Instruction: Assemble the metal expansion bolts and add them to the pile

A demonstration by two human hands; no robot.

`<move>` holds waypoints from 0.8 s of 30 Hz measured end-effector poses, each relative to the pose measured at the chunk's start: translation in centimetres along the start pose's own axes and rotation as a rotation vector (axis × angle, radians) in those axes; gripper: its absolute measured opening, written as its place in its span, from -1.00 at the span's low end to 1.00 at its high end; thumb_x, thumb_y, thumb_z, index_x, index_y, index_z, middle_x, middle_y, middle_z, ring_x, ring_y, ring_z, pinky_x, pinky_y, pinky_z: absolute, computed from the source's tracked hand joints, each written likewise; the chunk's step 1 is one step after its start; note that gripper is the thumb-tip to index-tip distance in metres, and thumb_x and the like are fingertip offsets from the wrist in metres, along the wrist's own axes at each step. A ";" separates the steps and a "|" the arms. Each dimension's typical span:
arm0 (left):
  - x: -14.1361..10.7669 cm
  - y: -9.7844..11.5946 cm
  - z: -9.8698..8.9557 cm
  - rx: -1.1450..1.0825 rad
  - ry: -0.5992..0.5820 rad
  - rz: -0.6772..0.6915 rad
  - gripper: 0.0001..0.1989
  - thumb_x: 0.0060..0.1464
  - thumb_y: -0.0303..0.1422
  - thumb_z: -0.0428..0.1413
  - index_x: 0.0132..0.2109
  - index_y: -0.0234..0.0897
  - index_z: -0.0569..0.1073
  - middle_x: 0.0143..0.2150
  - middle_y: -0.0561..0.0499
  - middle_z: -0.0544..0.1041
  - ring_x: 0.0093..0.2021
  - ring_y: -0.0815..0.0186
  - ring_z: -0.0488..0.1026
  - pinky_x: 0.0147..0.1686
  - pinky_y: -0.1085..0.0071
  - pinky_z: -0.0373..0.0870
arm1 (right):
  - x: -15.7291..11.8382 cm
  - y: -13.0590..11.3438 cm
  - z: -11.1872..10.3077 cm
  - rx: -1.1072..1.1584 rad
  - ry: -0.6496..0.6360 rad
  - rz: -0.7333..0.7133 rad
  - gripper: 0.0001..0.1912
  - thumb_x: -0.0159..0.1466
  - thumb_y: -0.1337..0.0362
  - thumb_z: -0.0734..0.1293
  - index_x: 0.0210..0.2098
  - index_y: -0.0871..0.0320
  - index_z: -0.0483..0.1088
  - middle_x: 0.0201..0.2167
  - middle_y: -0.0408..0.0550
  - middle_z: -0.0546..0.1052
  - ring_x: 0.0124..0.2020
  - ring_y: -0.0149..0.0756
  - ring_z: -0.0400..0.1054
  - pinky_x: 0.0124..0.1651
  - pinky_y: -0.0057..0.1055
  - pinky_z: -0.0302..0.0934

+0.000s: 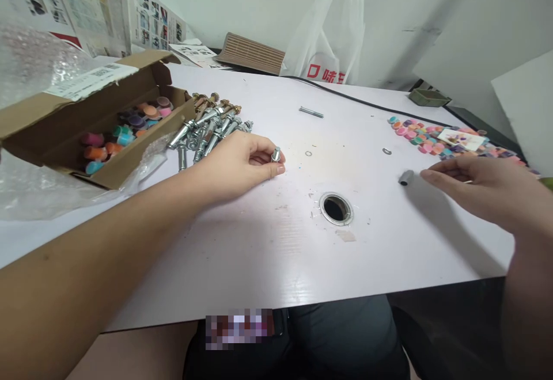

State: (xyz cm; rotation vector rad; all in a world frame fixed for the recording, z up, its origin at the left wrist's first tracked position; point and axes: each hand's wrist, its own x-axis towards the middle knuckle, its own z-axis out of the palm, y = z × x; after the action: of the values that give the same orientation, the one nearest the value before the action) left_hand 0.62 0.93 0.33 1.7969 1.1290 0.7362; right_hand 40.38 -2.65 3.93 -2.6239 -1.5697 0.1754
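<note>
Between the thumb and fingers of my left hand (254, 161) is a small silver bolt (276, 154). Only its end shows; the rest is hidden by the fingers. My right hand (479, 187) hovers at the right, its fingers loosely bent and apart, with nothing visible in them. Just left of its fingertips a short metal sleeve (406, 178) lies on the white table (259, 253). A long threaded bolt (311, 112) lies further back. A thin flat washer (308, 154) and a split spring washer (386, 151) rest between the hands.
Behind my left hand lies a pile of expansion bolts (216, 124). A cardboard box (129, 164) of colourful caps stands at the left, by bubble wrap (38, 190). More caps (425, 138) spread at the right. A round hole (337, 208) opens in the table. A black cable (367, 101) runs behind.
</note>
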 end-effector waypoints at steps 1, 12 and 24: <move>0.0 -0.1 0.0 -0.007 -0.003 0.000 -0.88 0.18 -0.32 0.32 -0.21 -0.30 0.65 -0.28 -0.02 0.68 -0.27 0.36 0.55 -0.17 0.39 0.48 | -0.5 -0.6 -0.3 0.037 0.027 -0.038 -0.65 0.21 -0.08 0.38 -0.21 0.01 0.59 -0.25 -0.08 0.61 -0.22 -0.14 0.44 -0.14 -0.18 0.24; 0.4 -0.7 -0.2 -0.012 -0.066 -0.010 -0.79 0.15 -0.27 0.32 -0.17 -0.35 0.66 -0.32 -0.02 0.65 -0.30 0.32 0.51 -0.26 0.37 0.35 | -4.2 -15.6 -0.3 0.621 0.104 -1.225 -0.81 0.29 0.21 0.50 -0.12 0.12 0.62 -0.16 -0.05 0.64 -0.18 -0.32 0.51 -0.03 -0.31 0.45; 0.3 -0.2 0.0 0.096 -0.044 0.021 -0.88 0.11 -0.34 0.26 -0.33 -0.31 0.61 -0.49 0.12 0.47 -0.39 0.40 0.27 -0.29 0.35 0.18 | -5.0 -18.4 4.7 0.729 -0.082 -1.335 -0.75 0.38 0.31 0.36 -0.01 0.15 0.61 -0.07 -0.06 0.66 -0.11 -0.29 0.54 -0.05 -0.31 0.43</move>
State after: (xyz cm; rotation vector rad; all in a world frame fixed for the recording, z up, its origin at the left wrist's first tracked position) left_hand 0.66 1.28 0.20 1.8986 1.1341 0.6616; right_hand 21.37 1.66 1.87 -0.7717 -2.2817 0.5720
